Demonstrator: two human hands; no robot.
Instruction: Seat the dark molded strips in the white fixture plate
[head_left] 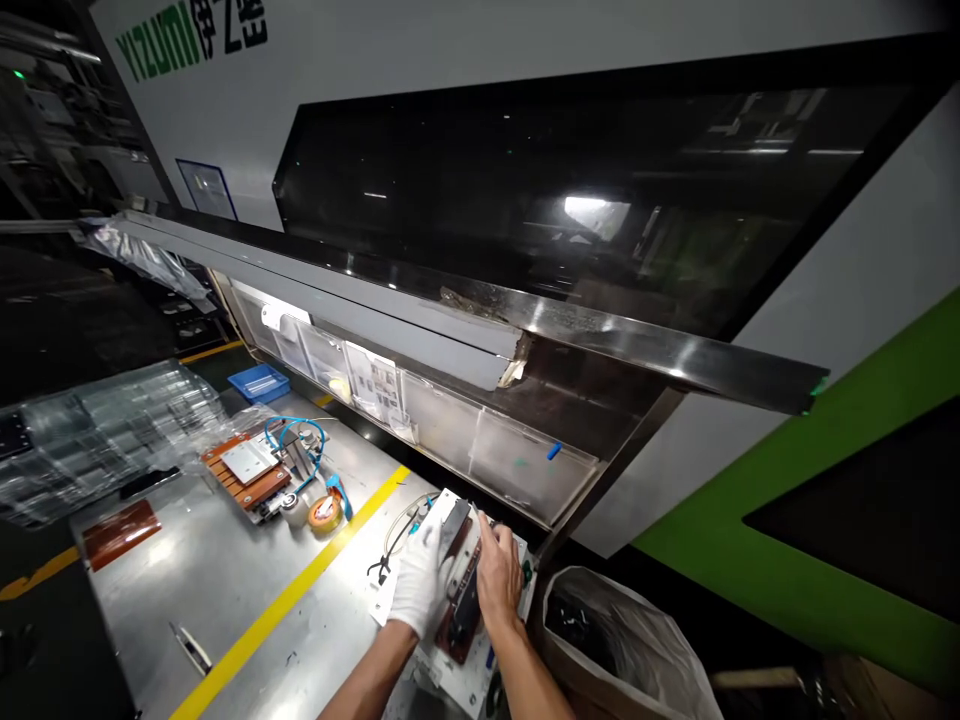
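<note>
From the head camera, the person's gloved left hand [422, 583] lies curled over the left side of a small fixture [459, 585], a brown-and-grey block with a dark part down its middle, and grips its edge. The bare right hand [498, 575] rests against the fixture's right side with its fingers bent down onto the top; whether it truly clasps anything cannot be told. The fixture sits on a white plate [457, 675] at the near right end of a steel table [225, 570], close under a large machine [525, 200] with a dark window. A yellow stripe [300, 590] runs across the table. Farther left lie a second brown fixture [247, 472] with a blue cable [289, 432] looped over it, a roll of tape [325, 513] just beside it, and clear plastic trays [97, 430] at the far left. A bin lined with a plastic bag [622, 640] stands right of the hands.
</note>
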